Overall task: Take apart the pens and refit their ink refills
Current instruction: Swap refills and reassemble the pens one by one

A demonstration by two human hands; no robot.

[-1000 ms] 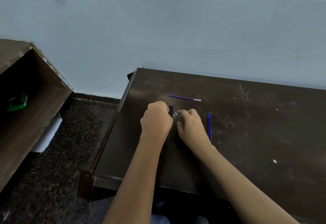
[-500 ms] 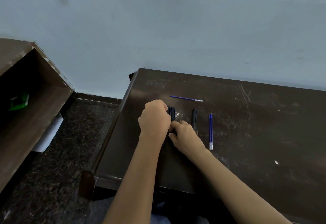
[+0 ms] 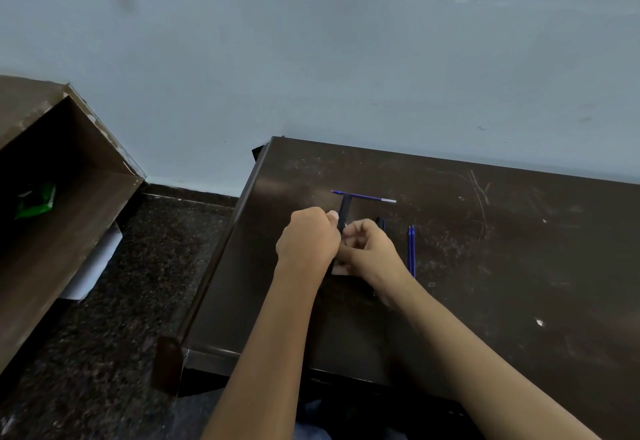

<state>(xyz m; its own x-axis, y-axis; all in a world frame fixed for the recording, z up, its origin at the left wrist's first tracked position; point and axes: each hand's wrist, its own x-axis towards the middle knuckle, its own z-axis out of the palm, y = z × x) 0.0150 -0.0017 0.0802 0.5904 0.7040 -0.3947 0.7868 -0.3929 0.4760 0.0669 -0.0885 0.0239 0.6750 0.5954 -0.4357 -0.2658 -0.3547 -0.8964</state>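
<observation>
Both hands are working at the near-left part of the tabletop (image 3: 519, 266), close together; left hand (image 3: 308, 238) is curling into a fist round the black pen (image 3: 344, 212), thumb pressing on the barrel's left side; pen is pointing away from the person, far end sticking out past the knuckles, almost reaching the single refill; lower part is hiding behind the hands.

Right hand (image 3: 372, 256) is sitting just right of the left one, fingers curling in and pinching the same pen just below the left thumb; palm side is facing away, so finer grip detail isn't showing.

Single blue refill (image 3: 363, 196) is lying crosswise on the tabletop just beyond the pen's far end, metal tip pointing right; second black pen part (image 3: 380, 223) is peeking out behind the right hand's knuckles, mostly covered; two blue refills (image 3: 411, 249) are lying side by side, touching, just right of the right hand, running front to back.

Tabletop is showing scratches and scuffs; left of it a brown open shelf (image 3: 86, 197) is holding a green packet (image 3: 34, 202); white sheet (image 3: 93, 266) is sticking out under the shelf onto the dark speckled floor (image 3: 138, 301); pale blue wall (image 3: 311, 76) is running behind.
</observation>
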